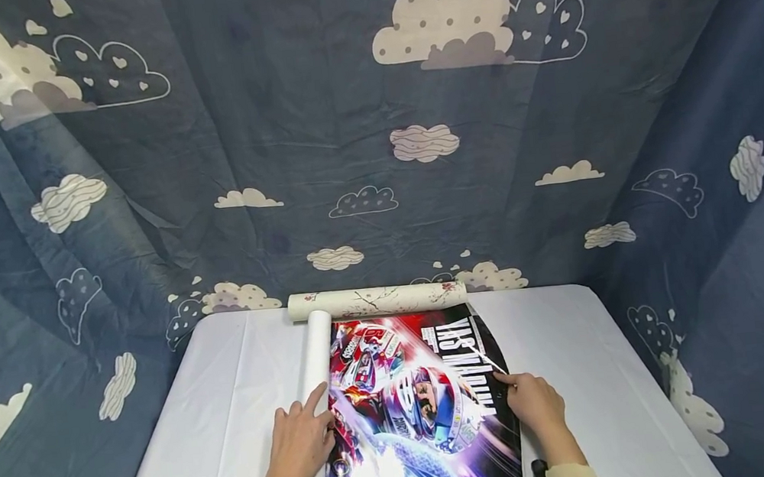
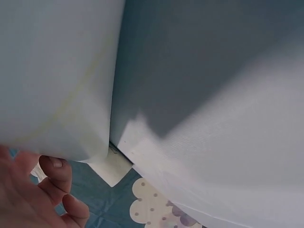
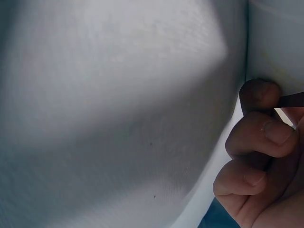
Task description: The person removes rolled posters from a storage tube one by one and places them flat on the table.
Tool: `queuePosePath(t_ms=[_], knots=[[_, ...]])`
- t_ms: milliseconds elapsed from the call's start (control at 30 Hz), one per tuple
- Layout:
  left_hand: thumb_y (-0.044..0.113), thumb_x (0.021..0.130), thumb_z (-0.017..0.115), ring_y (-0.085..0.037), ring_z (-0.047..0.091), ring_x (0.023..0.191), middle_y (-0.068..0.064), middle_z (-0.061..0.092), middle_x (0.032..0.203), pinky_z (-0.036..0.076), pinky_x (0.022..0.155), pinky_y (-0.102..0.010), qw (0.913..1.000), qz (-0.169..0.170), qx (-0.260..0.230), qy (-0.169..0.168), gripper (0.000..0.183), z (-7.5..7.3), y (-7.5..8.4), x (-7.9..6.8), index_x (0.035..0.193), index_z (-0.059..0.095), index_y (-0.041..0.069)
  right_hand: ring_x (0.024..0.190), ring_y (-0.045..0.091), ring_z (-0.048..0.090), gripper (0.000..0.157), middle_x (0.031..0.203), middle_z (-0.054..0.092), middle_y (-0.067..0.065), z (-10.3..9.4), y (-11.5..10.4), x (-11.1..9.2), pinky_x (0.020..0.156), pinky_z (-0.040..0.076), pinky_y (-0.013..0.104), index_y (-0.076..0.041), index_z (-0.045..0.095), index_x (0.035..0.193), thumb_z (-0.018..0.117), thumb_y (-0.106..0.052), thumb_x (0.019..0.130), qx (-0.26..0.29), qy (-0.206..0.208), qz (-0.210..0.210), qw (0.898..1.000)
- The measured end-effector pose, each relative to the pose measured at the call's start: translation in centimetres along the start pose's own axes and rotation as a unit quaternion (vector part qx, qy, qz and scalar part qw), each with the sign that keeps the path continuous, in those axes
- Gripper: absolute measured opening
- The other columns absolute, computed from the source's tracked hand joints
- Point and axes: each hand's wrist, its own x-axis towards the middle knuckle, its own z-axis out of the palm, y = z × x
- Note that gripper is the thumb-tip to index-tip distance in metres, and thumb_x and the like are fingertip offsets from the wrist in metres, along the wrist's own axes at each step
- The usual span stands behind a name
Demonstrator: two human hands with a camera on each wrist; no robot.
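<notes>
A glossy poster (image 1: 403, 390) with racing-helmet artwork lies face up, its left part rolled into a long white tube (image 1: 316, 360). My left hand (image 1: 298, 442) grips this roll, index finger and thumb laid over it. In the left wrist view its other fingers (image 2: 57, 175) are bent beside the white roll. My right hand (image 1: 539, 404) pinches the poster's black right edge, with a thin white streak running from the fingertips over the lettering. Curled fingers (image 3: 261, 137) show in the right wrist view, beside the poster's pale back (image 3: 280, 42).
A second roll (image 1: 377, 300), cream with a floral branch print, lies crosswise at the back of the white table (image 1: 232, 406). Dark blue cloth (image 1: 315, 122) with cloud patterns hangs behind and at both sides. A small black item (image 1: 539, 471) sits by the right sleeve.
</notes>
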Motion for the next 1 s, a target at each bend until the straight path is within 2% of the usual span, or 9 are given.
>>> queuePosePath(t_ms=[133,233,400,567,700,800,900,1000], knots=[[0.022,0.075,0.080,-0.014,0.044,0.065,0.006,0.068,0.147,0.026,0.065,-0.032,1.0000,-0.002,-0.005,0.001,0.011,-0.1,-0.1,-0.2,0.082,0.082,0.030,0.057,0.017,0.027,0.051,0.059,0.048,0.010,0.1,0.2,-0.1,0.050,0.028,0.034,-0.022,0.077,0.132,0.050,-0.004,0.092,-0.002,0.001,0.001,1.000],[0.022,0.077,0.077,-0.013,0.042,0.064,0.005,0.069,0.146,0.025,0.065,-0.032,0.9999,-0.008,-0.008,0.000,0.012,-0.1,-0.2,-0.3,0.084,0.083,0.030,0.057,0.018,0.028,0.051,0.061,0.050,0.010,0.0,0.3,-0.1,0.050,0.028,0.034,-0.022,0.077,0.132,0.050,-0.004,0.092,-0.004,0.000,-0.001,1.000],[0.027,0.080,0.081,-0.016,0.049,0.067,0.000,0.067,0.147,0.028,0.064,-0.033,0.9999,-0.013,-0.004,-0.008,0.004,0.0,-0.3,-0.3,0.082,0.079,0.028,0.057,0.018,0.029,0.051,0.061,0.051,0.011,-0.4,0.2,-0.3,0.050,0.029,0.034,-0.021,0.077,0.131,0.050,-0.004,0.091,-0.004,-0.001,-0.001,1.000],[0.033,0.074,0.090,-0.019,0.054,0.071,-0.003,0.065,0.149,0.030,0.064,-0.034,0.9998,-0.016,0.002,-0.013,0.018,0.0,-0.5,-0.4,0.081,0.075,0.026,0.056,0.018,0.029,0.051,0.060,0.050,0.010,-0.6,0.2,-0.4,0.050,0.028,0.033,-0.021,0.077,0.131,0.051,-0.003,0.091,-0.003,0.003,-0.006,1.000],[0.022,0.074,0.083,-0.018,0.053,0.068,-0.003,0.066,0.148,0.028,0.063,-0.034,0.9999,-0.014,-0.002,0.003,0.010,-0.1,-0.7,-0.5,0.082,0.078,0.025,0.056,0.018,0.030,0.050,0.061,0.053,0.010,-0.6,0.4,-0.3,0.050,0.029,0.034,-0.020,0.077,0.131,0.052,-0.003,0.091,-0.008,0.002,-0.009,1.000],[0.019,0.074,0.077,-0.019,0.051,0.067,-0.001,0.066,0.149,0.027,0.063,-0.034,0.9999,-0.013,-0.004,0.010,0.016,-0.2,-0.9,-0.5,0.087,0.082,0.027,0.057,0.019,0.032,0.050,0.063,0.056,0.011,-0.7,0.4,-0.2,0.051,0.030,0.035,-0.020,0.077,0.131,0.052,-0.003,0.091,-0.011,0.000,-0.008,1.000],[0.020,0.075,0.075,-0.019,0.050,0.066,0.001,0.066,0.150,0.027,0.063,-0.034,0.9998,-0.017,-0.007,0.005,0.016,-0.2,-1.0,-0.5,0.088,0.082,0.026,0.057,0.020,0.034,0.050,0.066,0.059,0.012,-0.8,0.4,-0.3,0.051,0.030,0.035,-0.020,0.077,0.131,0.052,-0.003,0.092,-0.014,-0.001,-0.009,1.000],[0.025,0.079,0.077,-0.019,0.050,0.067,0.000,0.064,0.152,0.027,0.063,-0.035,0.9995,-0.027,-0.006,-0.015,0.004,-0.3,-1.0,-0.6,0.083,0.078,0.025,0.058,0.020,0.034,0.049,0.069,0.061,0.014,-0.9,0.4,-0.4,0.052,0.030,0.035,-0.020,0.077,0.131,0.052,-0.003,0.092,-0.018,-0.002,-0.008,1.000]])
